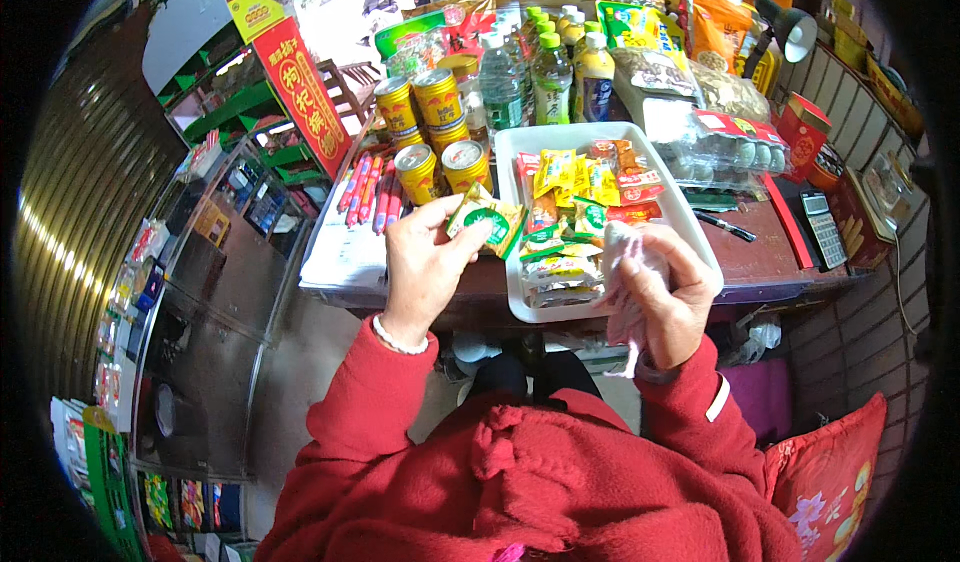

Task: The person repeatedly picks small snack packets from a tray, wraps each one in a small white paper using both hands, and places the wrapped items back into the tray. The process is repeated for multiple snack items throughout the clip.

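My left hand pinches a small green-and-gold snack packet between thumb and fingers, at the left edge of a white plastic tray. A crumpled pale pink cloth is gripped in my right hand, over the tray's lower right part. In the tray lie yellow packets, green-and-gold packets, red packets and silvery packets near its front end. The cloth and right hand hide some of the tray's contents.
Gold drink cans and pink-wrapped sticks are left of the tray; drink bottles stand behind. Right are egg cartons, a pen, a calculator and a desk lamp. A glass display case stands at far left.
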A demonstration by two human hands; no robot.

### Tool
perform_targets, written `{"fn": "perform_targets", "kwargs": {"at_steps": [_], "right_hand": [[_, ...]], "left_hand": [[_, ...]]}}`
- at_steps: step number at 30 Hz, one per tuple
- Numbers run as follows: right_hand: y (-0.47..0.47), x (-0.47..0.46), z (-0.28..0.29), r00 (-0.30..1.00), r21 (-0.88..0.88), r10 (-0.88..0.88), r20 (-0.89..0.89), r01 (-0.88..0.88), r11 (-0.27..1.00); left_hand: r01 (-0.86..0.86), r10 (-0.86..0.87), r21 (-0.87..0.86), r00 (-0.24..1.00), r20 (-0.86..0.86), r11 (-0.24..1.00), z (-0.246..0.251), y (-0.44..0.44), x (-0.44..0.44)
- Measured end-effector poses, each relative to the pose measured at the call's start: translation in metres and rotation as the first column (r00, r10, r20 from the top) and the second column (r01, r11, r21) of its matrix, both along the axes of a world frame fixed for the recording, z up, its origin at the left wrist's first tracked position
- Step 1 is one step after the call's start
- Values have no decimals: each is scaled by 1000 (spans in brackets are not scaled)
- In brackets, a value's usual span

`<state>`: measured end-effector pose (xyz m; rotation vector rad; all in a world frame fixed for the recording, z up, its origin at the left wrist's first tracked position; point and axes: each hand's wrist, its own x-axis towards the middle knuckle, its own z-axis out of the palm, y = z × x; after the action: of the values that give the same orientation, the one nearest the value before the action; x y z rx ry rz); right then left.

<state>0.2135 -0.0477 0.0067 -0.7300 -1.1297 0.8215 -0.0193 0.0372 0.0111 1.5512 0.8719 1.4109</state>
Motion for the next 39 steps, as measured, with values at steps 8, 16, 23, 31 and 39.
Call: {"fn": "perform_targets", "kwargs": {"at_steps": [8, 16, 23, 31, 39], "right_hand": [[4, -17, 10, 863, 404, -315, 395, 145, 903], [13, -27, 13, 536, 622, -629, 564, 225, 750], [21, -15, 6, 592, 587, -642, 487, 322, 742], [12, -19, 1, 481, 625, -648, 591, 235, 744], [4, -28, 2, 457, 611, -621, 637, 191, 768]], "left_hand": [[84, -86, 61, 996, 35, 995, 4, -25, 32], [100, -88, 161, 993, -79, 982, -1, -39, 42], [15, -19, 67, 999, 47, 998, 9, -41, 39], [78, -80, 23, 984, 162, 997, 8, -37, 34], [120, -101, -39, 942, 321, 992, 9, -35, 38]]}}
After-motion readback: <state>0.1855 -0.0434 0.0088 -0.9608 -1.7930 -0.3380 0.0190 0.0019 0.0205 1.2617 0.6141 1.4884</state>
